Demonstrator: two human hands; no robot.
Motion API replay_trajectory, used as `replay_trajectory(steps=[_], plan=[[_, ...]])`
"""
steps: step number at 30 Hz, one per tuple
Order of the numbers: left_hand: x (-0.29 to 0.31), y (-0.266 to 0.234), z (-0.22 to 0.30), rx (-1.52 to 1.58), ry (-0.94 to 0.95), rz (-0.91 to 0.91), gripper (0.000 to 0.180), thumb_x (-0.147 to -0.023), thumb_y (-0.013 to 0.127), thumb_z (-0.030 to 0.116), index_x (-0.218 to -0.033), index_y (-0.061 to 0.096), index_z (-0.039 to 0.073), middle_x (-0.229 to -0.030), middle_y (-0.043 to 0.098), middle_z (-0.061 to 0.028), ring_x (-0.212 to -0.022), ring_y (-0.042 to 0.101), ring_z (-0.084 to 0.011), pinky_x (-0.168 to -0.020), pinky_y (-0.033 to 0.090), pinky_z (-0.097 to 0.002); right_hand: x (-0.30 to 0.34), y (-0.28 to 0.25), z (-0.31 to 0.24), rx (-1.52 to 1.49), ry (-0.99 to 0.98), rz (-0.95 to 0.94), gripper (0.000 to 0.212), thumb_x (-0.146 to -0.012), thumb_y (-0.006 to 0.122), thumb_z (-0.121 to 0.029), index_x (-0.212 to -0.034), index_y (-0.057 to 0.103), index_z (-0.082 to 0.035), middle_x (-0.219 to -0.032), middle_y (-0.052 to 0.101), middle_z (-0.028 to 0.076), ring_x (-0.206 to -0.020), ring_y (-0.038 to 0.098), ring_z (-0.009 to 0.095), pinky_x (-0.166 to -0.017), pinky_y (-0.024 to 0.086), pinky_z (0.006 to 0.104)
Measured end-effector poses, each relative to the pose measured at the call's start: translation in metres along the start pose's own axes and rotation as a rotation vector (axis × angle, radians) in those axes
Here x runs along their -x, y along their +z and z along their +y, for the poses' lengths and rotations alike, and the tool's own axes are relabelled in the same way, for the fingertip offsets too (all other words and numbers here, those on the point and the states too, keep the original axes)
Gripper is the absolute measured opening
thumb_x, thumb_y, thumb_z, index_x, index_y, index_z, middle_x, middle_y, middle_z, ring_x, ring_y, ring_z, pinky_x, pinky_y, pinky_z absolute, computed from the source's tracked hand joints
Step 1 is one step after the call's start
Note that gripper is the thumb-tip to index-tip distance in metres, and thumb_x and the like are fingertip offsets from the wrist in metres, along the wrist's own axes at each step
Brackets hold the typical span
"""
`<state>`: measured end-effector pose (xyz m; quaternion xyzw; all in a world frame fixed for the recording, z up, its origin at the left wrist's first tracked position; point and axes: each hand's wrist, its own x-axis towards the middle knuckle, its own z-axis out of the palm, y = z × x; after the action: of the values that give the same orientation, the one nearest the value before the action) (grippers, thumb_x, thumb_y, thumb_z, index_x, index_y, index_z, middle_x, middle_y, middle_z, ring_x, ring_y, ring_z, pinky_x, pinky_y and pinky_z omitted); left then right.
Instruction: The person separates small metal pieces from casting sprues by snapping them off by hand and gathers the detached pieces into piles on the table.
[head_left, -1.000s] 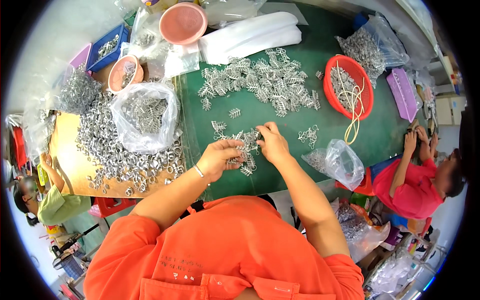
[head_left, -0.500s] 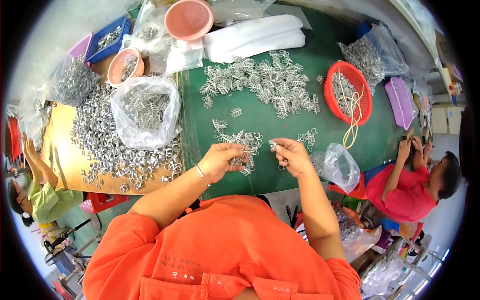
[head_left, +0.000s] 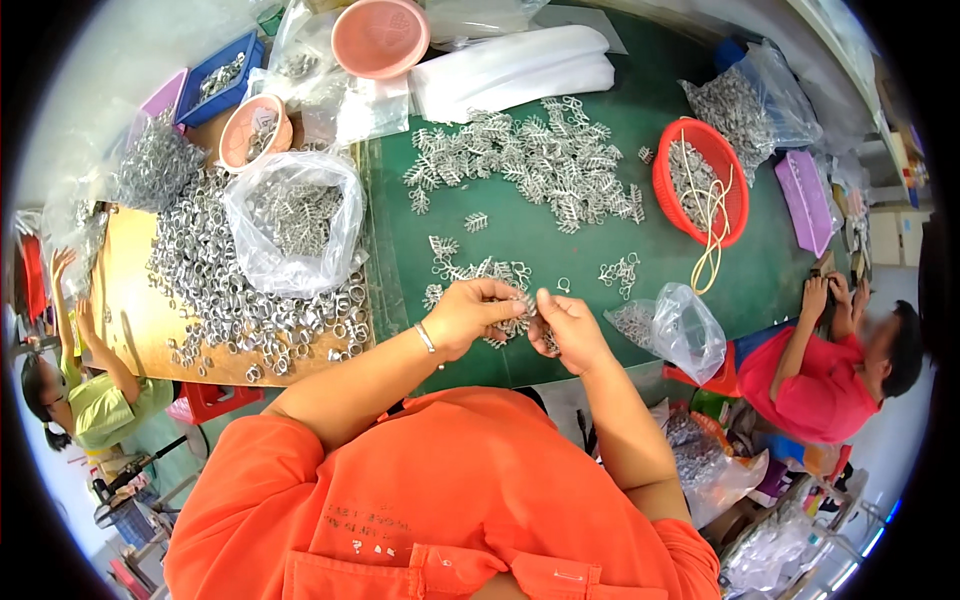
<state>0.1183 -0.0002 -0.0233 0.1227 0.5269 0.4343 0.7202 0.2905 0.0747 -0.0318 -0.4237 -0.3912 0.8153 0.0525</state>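
My left hand [head_left: 472, 318] and my right hand [head_left: 572, 332] meet fingertip to fingertip near the table's front edge. Both are closed in a pinch around small silver metal pieces [head_left: 529, 303], whose exact shape the fingers hide. Just beyond and beside my left hand spreads a small heap of silver ring-ended pieces [head_left: 450, 266]. One loose ring [head_left: 564, 285] lies beyond my right hand, and a little cluster of similar pieces [head_left: 620, 272] sits to its right. Farther off is a large pile of leaf-shaped silver metal pieces [head_left: 540, 165], with one single leaf piece [head_left: 476, 222] apart from it.
Left: heaped metal rings [head_left: 200, 260], an open plastic bag [head_left: 240, 245], pink bowls [head_left: 380, 40] and a blue tray [head_left: 222, 90]. Right: a red basket [head_left: 740, 210] with a cord, a clear bag [head_left: 690, 340] and a purple tray [head_left: 803, 205]. Co-workers sit at both sides.
My right hand has moved left to meet my left hand, which has shifted slightly right. The loose ring now shows on the table beyond my right hand.
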Motion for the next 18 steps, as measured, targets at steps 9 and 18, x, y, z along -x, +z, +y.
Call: replay_trajectory(steps=[9,18], plan=[[0.009,-0.025,-0.003,0.24,-0.065,0.109,0.023,-0.082,0.066,0.02,-0.099,0.06,0.005,-0.092,0.059,-0.0011,-0.087,0.053,-0.0124,-0.07,0.046,-0.0341,-0.015,-0.001,-0.015,-0.64,-0.138,-0.242,0.029,-0.08,0.043,-0.007,-0.108,0.048,-0.002,-0.112,0.053,0.015,-0.111,0.047,0.027,-0.098,0.036,0.0398],[0.039,-0.057,-0.01,0.487,0.038,0.103,0.013,-0.085,0.06,0.018,-0.096,0.06,0.01,-0.093,0.061,0.001,-0.082,0.057,-0.012,-0.063,0.046,-0.0306,-0.03,0.029,-0.02,-0.227,-0.131,-0.15,0.018,-0.081,0.05,0.008,-0.096,0.056,0.002,-0.106,0.058,0.016,-0.097,0.06,0.027,-0.08,0.052,0.0324]])
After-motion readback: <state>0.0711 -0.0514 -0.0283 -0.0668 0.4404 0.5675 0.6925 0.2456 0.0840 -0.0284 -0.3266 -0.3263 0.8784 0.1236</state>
